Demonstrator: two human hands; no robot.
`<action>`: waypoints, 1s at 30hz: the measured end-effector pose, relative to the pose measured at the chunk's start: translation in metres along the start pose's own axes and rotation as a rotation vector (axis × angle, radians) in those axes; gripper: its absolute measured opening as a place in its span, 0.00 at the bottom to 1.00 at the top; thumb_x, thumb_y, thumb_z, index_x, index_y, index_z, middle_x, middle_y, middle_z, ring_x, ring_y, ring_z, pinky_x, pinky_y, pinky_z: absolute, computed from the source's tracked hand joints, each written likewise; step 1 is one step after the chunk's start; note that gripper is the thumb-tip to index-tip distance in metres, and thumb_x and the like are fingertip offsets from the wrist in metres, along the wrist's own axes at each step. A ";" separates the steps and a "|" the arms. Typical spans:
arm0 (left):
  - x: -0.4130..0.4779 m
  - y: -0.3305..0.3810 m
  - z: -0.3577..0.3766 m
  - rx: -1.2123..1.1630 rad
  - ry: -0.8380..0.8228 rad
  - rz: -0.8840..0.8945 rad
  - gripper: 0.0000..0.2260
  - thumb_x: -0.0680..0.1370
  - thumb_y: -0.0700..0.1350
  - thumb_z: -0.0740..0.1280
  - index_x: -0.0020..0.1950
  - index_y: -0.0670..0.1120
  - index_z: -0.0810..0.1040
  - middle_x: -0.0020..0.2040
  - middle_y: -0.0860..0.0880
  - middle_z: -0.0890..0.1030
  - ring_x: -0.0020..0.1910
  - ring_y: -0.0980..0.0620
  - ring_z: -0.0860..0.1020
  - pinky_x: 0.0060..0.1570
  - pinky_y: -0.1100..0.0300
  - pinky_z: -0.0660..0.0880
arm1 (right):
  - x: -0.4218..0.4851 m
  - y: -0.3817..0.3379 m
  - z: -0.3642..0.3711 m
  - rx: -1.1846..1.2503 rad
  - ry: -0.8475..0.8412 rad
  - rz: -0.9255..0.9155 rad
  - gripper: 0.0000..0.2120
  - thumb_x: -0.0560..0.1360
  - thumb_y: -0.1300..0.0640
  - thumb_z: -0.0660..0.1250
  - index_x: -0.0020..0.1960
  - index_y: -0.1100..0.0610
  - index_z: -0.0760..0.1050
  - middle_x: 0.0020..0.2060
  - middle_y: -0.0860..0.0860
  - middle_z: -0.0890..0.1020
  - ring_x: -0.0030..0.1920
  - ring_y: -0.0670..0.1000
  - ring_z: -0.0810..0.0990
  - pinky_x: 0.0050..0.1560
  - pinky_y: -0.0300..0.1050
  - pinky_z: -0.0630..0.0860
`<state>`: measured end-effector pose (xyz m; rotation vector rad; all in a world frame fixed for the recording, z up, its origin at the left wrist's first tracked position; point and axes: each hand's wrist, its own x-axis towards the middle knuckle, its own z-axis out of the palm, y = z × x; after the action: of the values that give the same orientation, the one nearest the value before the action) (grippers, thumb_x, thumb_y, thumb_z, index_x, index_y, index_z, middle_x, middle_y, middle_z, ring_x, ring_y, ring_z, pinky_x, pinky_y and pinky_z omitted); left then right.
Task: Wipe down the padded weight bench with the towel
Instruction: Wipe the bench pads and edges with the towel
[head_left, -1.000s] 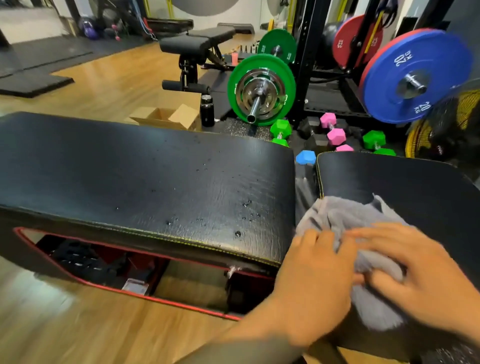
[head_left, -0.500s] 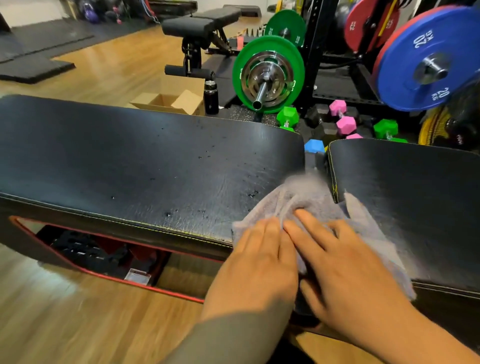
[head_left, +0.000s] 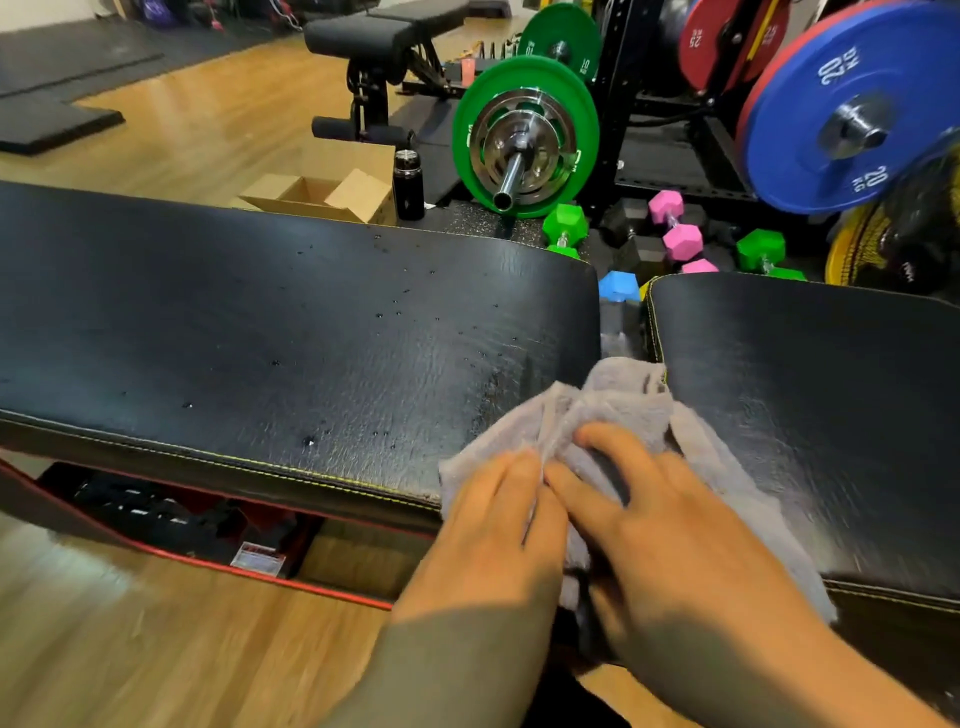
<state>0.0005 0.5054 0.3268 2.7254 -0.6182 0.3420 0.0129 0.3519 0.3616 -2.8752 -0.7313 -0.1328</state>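
The shiny light-brown wooden floor (head_left: 197, 119) spreads far off to the left. Flat black rubber mats (head_left: 52, 122) lie on it at the far left. Straight ahead stands an open brown cardboard box (head_left: 322, 200), with a small black bottle (head_left: 409, 184) just beside it. Behind them is another black padded bench (head_left: 374, 39). Up and right stands a tall black metal rack (head_left: 618, 67).

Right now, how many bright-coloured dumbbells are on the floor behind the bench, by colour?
Green dumbbells: 2
Pink dumbbells: 2, one mostly hidden by the bench
Blue dumbbell: 1, partly hidden
Total: 5
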 end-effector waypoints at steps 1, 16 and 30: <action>0.002 -0.004 0.003 -0.023 -0.002 -0.003 0.20 0.69 0.43 0.57 0.56 0.39 0.80 0.54 0.42 0.80 0.53 0.42 0.80 0.52 0.52 0.78 | 0.004 0.002 0.003 0.002 -0.004 0.002 0.30 0.63 0.45 0.53 0.65 0.46 0.71 0.65 0.50 0.67 0.41 0.59 0.76 0.41 0.54 0.79; 0.022 -0.006 -0.006 -0.098 -0.031 -0.011 0.23 0.71 0.42 0.61 0.66 0.49 0.72 0.62 0.51 0.74 0.63 0.49 0.71 0.61 0.59 0.70 | 0.019 0.009 -0.002 0.095 -0.010 -0.020 0.25 0.71 0.39 0.58 0.66 0.46 0.69 0.65 0.49 0.66 0.59 0.55 0.72 0.59 0.48 0.69; 0.137 -0.037 0.005 -0.055 -0.040 -0.138 0.18 0.73 0.39 0.63 0.61 0.54 0.75 0.54 0.49 0.80 0.49 0.46 0.75 0.44 0.54 0.72 | 0.121 0.069 0.002 0.067 -0.032 0.117 0.20 0.71 0.47 0.71 0.62 0.46 0.74 0.60 0.51 0.73 0.59 0.56 0.74 0.56 0.49 0.69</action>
<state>0.1387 0.4836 0.3535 2.7096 -0.4401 0.2342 0.1521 0.3493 0.3649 -2.8527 -0.5592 -0.0465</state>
